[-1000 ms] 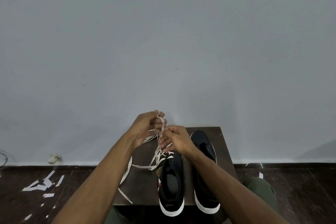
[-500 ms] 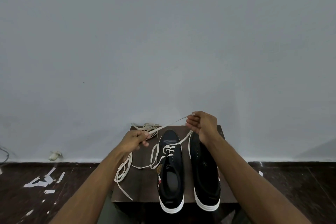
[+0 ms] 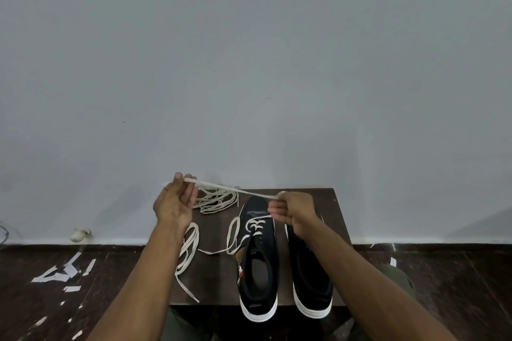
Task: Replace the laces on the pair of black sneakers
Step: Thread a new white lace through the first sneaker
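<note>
— Dark wood first: the small table (image 3: pixel 210 279) carries both black sneakers, heels toward the person. The left sneaker (image 3: pixel 257 271) has white lace through only its lowest eyelets; the right sneaker (image 3: pixel 310 279) looks unlaced, though the forearm covers part of it.

— And the loose stuff?

— A spare lace (image 3: pixel 216 198) lies bundled at the table's far edge, and slack from the working lace (image 3: pixel 235 191) loops across the wood beside the left sneaker.

— The hands?

— Both raised above the toes. The left hand (image 3: pixel 174 202) pinches the lace near its end at the fingertips; the right hand (image 3: pixel 291 209) has its fingers curled round the same strand, which runs taut between them.

— So which step?

— Lacing the left sneaker, early on, I'd judge. Next likely calls for finding the tip and feeding it through the next open eyelet without twisting the flat lace.
</note>
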The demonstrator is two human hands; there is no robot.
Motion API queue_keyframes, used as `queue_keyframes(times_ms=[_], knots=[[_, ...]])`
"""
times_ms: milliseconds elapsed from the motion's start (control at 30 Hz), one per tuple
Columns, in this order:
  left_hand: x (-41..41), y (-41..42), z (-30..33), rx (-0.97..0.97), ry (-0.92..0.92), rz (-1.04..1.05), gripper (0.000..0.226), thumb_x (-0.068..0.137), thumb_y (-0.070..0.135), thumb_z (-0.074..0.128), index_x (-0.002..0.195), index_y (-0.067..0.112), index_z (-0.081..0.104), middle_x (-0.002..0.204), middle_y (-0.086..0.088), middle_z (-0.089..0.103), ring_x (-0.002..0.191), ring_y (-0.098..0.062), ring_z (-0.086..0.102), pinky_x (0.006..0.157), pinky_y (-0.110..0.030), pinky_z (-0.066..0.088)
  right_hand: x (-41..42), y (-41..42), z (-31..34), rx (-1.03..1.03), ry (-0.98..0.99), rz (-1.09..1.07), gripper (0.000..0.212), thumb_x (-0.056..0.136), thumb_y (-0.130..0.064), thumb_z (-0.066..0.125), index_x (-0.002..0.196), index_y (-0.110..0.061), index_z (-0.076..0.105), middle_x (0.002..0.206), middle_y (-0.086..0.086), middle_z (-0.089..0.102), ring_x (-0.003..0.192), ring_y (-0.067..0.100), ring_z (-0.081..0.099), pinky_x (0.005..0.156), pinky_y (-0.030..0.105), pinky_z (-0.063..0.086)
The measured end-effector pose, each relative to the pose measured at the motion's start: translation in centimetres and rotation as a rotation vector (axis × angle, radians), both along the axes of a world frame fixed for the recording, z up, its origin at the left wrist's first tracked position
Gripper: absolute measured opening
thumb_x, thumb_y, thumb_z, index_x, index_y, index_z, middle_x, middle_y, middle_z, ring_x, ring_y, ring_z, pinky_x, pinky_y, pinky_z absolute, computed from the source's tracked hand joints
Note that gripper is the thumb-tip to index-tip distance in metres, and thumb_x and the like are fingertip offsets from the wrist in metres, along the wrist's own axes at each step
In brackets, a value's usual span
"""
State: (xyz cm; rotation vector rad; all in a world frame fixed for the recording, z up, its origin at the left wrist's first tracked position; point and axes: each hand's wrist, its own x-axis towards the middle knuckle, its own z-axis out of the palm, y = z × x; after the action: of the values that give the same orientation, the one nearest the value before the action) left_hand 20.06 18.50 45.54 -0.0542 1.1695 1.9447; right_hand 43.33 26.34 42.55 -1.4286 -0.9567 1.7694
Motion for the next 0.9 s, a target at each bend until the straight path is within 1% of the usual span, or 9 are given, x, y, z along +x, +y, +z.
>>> queue_keyframes(times_ms=[67,167,267,333,433,500,600,733,900], knots=[[0.3,0.3,1.2,0.033,0.081,0.008,0.005,0.089,0.009,0.067,0.09,0.014,0.065,0.086,-0.005,0.07,0.072,-0.015,0.072,0.072,-0.027,0.056,-0.5,-0.9,-0.9,0.178,-0.287,0.205,0.018,0.09,-0.013,0.057,0.089,0.0,0.071,0.075,0.013,0.07,0.062,0.017,0.064,0.059,0.031,0.055],[1.6,0.7,2.1,-0.037,0.406,-0.088,0.008,0.087,0.002,0.065,0.092,0.008,0.069,0.072,-0.005,0.064,0.061,-0.015,0.064,0.066,-0.025,0.056,-0.9,-2.7,-1.2,0.497,-0.771,0.602,0.024,0.077,-0.031,0.064,0.079,-0.009,0.074,0.075,0.006,0.072,0.072,0.018,0.066,0.072,0.031,0.054],[3.2,1.1,0.7,-0.184,0.849,-0.318,0.009,0.089,0.005,0.065,0.095,0.008,0.072,0.065,-0.005,0.061,0.044,-0.01,0.053,0.048,-0.022,0.049,-1.3,-4.3,-1.6,0.572,-0.97,0.813,0.035,0.07,-0.043,0.068,0.078,-0.009,0.063,0.083,0.007,0.066,0.08,0.028,0.063,0.067,0.03,0.048],[4.3,1.2,-1.0,-0.254,1.084,-0.499,0.011,0.091,0.008,0.063,0.089,0.014,0.072,0.067,-0.002,0.063,0.044,-0.005,0.051,0.049,-0.022,0.045,-1.4,-4.9,-2.2,0.632,-1.066,0.836,0.039,0.071,-0.043,0.069,0.088,-0.01,0.059,0.097,0.01,0.065,0.09,0.033,0.063,0.066,0.031,0.044],[5.9,1.0,-3.5,-0.316,1.237,-0.708,0.019,0.089,0.015,0.067,0.075,0.028,0.069,0.072,0.009,0.067,0.065,-0.004,0.057,0.065,-0.023,0.044,-1.4,-5.2,-3.0,0.636,-1.06,0.766,0.029,0.079,-0.031,0.06,0.094,-0.006,0.059,0.104,0.016,0.064,0.097,0.038,0.061,0.074,0.036,0.048],[6.8,0.6,-4.7,-0.371,1.252,-0.801,0.02,0.086,0.021,0.07,0.07,0.031,0.067,0.072,0.014,0.068,0.069,-0.003,0.06,0.072,-0.026,0.048,-1.0,-4.6,-3.3,0.559,-0.997,0.716,0.019,0.079,-0.023,0.053,0.086,-0.007,0.058,0.101,0.018,0.065,0.098,0.04,0.061,0.077,0.035,0.048],[7.4,0.1,-6.1,-0.446,1.292,-0.914,0.017,0.081,0.031,0.071,0.064,0.034,0.067,0.069,0.02,0.069,0.069,0.002,0.062,0.076,-0.028,0.051,-0.6,-3.4,-3.2,0.403,-0.886,0.667,0.019,0.079,-0.014,0.05,0.087,-0.011,0.066,0.103,0.015,0.066,0.105,0.036,0.061,0.084,0.032,0.048],[8.2,-0.5,-6.0,-0.558,1.444,-1.044,0.011,0.071,0.039,0.059,0.07,0.045,0.068,0.088,0.018,0.072,0.091,-0.008,0.067,0.085,-0.031,0.053,-0.4,-2.5,-3.1,0.273,-0.782,0.62,0.022,0.08,-0.003,0.045,0.069,-0.01,0.063,0.083,0.016,0.063,0.084,0.036,0.068,0.075,0.043,0.059],[9.0,-0.8,-6.5,-0.672,1.606,-1.024,0.014,0.079,0.035,0.06,0.088,0.037,0.071,0.102,0.009,0.071,0.099,-0.022,0.065,0.085,-0.034,0.052,-0.4,-2.4,-3.3,0.247,-0.739,0.597,0.025,0.08,0.0,0.042,0.066,-0.007,0.062,0.078,0.016,0.061,0.066,0.031,0.062,0.067,0.049,0.06]])
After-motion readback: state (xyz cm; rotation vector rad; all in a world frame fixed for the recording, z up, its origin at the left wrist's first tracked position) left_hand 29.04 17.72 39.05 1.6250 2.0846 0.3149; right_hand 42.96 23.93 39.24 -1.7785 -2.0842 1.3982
